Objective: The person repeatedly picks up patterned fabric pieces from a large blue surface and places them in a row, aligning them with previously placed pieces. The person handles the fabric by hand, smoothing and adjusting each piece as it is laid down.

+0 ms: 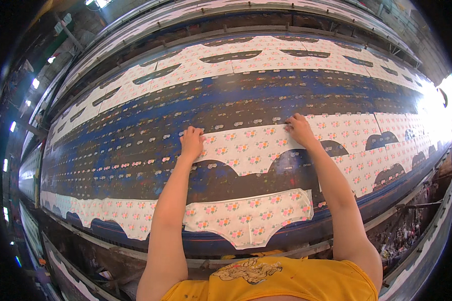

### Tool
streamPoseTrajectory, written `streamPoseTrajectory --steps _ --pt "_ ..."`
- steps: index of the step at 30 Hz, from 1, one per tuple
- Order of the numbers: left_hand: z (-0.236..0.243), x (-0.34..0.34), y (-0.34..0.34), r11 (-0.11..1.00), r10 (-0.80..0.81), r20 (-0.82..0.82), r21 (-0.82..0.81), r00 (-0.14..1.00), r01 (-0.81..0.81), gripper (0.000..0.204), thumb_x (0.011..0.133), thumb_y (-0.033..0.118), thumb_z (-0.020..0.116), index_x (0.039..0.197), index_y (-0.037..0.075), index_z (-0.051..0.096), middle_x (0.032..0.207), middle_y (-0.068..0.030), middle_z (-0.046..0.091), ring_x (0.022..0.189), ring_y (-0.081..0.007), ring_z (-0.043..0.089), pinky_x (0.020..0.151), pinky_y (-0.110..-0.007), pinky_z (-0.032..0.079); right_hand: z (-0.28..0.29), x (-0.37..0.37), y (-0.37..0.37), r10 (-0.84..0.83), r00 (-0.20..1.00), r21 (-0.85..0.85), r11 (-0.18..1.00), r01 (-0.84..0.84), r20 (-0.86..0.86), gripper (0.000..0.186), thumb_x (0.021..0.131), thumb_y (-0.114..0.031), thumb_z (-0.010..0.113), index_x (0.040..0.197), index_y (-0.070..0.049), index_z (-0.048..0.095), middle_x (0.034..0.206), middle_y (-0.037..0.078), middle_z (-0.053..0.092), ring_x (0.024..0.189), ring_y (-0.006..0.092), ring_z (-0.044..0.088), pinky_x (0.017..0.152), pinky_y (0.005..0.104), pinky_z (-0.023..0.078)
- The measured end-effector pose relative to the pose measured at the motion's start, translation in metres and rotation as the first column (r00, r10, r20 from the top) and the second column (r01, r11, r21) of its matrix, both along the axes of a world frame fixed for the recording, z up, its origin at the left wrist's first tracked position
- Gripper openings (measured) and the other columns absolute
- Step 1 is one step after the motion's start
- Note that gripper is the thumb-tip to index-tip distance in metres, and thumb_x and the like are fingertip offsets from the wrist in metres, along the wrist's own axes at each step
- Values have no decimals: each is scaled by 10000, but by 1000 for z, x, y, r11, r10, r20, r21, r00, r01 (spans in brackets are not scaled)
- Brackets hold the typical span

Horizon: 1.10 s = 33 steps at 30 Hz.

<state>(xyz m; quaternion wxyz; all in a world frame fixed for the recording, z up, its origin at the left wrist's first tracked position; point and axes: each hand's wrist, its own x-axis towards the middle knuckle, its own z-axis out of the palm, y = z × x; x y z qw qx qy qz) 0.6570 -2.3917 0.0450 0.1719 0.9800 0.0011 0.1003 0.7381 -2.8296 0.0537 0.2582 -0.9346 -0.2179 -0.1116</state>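
A white flowered fabric panel (246, 148), cut like an underwear piece with curved leg openings, lies nearly flat on the long dark printing table (236, 111). My left hand (192, 143) is at its upper left corner, fingers bent together on the edge. At the upper right corner my right hand (300, 131) has its fingers closed over the edge. The fingertips are partly hidden in both hands. Nearer to me, between my forearms, a stack of similar flowered panels (248, 218) rests along the table's near edge.
More flowered panels (346, 130) line the table to the right, and others (128, 213) lie at the near left. Rows of panels (236, 57) run along the far side. Another long table (236, 9) stands beyond. Cluttered scraps (402, 241) lie below at the right.
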Motion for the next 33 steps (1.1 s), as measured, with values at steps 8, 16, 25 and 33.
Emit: streamPoseTrajectory --steps 8,16,25,33 --pt "1 -1 10 928 -118 -100 -366 988 74 77 905 22 612 963 43 566 925 -162 574 914 -374 588 796 -465 452 8 1 8 102 994 -184 977 -105 -28 132 858 -54 664 983 -56 623 953 150 668 929 398 628 832 499 489" --pt "66 -76 -30 921 -156 285 -305 946 244 70 945 -8 557 1003 29 542 902 -171 587 846 -386 614 726 -444 491 55 -69 13 46 998 -219 975 -35 44 237 842 -30 625 1075 -65 593 917 151 658 824 397 673 707 500 535" --pt "104 -190 -27 943 -125 437 -228 891 244 68 976 85 621 983 17 618 923 -135 598 811 -330 630 696 -397 516 115 -220 -19 29 957 -73 997 -8 290 120 897 -98 661 995 -65 600 849 113 618 677 347 641 561 455 517" --pt "108 -220 -59 903 -200 453 -258 869 343 58 956 68 646 952 40 596 911 -119 591 771 -327 629 646 -400 511 129 -309 -60 -114 947 -56 989 137 299 112 942 -116 672 962 -66 574 820 97 609 630 333 619 515 432 490"
